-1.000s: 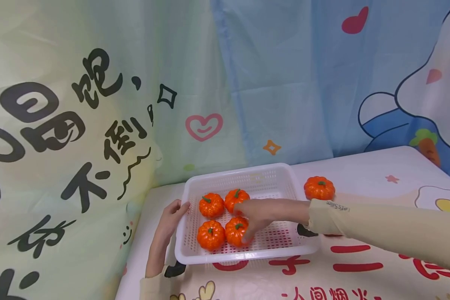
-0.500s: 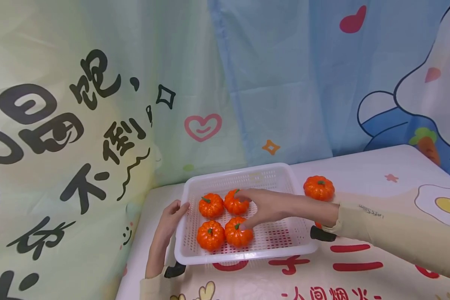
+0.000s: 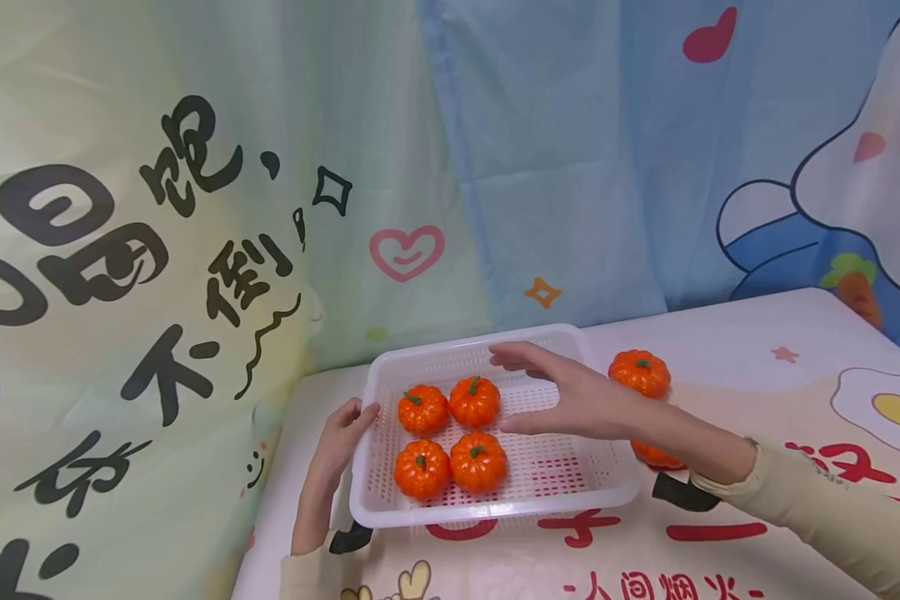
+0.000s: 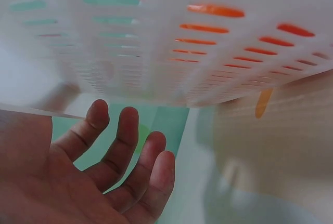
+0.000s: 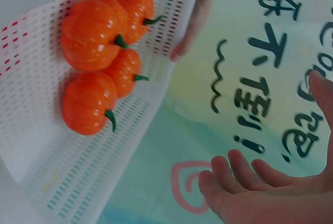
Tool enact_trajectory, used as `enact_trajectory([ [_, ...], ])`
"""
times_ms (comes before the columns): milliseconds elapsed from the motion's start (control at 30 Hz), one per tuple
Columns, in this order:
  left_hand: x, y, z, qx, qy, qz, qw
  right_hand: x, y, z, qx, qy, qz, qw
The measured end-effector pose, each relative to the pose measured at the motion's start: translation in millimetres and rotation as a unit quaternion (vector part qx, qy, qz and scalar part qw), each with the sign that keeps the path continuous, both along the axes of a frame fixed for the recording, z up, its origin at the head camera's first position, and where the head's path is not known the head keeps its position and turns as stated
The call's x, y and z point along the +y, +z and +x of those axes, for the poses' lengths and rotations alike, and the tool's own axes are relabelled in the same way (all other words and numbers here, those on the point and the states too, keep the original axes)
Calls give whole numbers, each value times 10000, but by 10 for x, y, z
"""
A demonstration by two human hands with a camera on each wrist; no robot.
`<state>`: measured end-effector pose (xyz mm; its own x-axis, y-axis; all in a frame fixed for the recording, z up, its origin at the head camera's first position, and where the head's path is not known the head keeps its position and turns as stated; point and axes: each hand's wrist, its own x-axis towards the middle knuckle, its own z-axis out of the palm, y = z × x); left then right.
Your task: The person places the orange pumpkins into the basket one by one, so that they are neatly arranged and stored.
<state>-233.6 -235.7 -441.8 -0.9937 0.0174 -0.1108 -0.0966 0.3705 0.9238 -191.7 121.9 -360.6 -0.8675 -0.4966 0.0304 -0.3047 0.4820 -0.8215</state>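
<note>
The white plastic basket [image 3: 555, 492] sat near the back left corner of the desk [image 3: 720, 342], and four small orange pumpkins [image 3: 450, 437] lay inside it in a tight square, touching each other. The left hand [image 3: 341, 442] held the basket's left rim, though how its fingers lay under that rim could not be told from above; the left wrist view showed them spread loosely below the holed wall. The right hand [image 3: 562, 392] hung over the basket's middle, fingers straight and holding nothing. Two more pumpkins lay outside on the desk, one near the basket's back right corner [image 3: 640, 373] and one half hidden under the right arm [image 3: 654, 454]. The pumpkins looked round, ribbed, shiny and smooth, with little green stems, so they might roll away if the sleeve bumped them. The basket looked light and thin, full of small slots, so a tug on its rim might tip it and make the four inside slide apart.
</note>
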Motion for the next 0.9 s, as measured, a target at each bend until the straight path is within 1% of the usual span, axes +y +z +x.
enact_trajectory([
  [200, 9, 2, -10, -34, 10, -19, 10000, 166, 46, 123, 148, -332, -375, 9986],
  [300, 13, 7, -11, -39, 18, -18, 10000, 257, 63, 175, 271, -390, -640, 9968],
  [467, 16, 13, -5, -37, 35, -22, 10000, 394, 47, 259, 708, -469, -1043, 9909],
  [567, 16, 14, 2, -39, 32, -56, 10000, 458, 9, 309, 950, -706, -1157, 9862],
  [700, 18, 13, 7, -63, 47, -83, 9999, 559, -73, 354, 1128, -1111, -1360, 9780],
  [833, 17, 12, 10, -79, 41, -102, 9999, 688, -190, 376, 1097, -1466, -1516, 9713],
  [900, 14, 11, 11, -68, 18, -102, 9999, 755, -254, 385, 1035, -1663, -1473, 9695],
])
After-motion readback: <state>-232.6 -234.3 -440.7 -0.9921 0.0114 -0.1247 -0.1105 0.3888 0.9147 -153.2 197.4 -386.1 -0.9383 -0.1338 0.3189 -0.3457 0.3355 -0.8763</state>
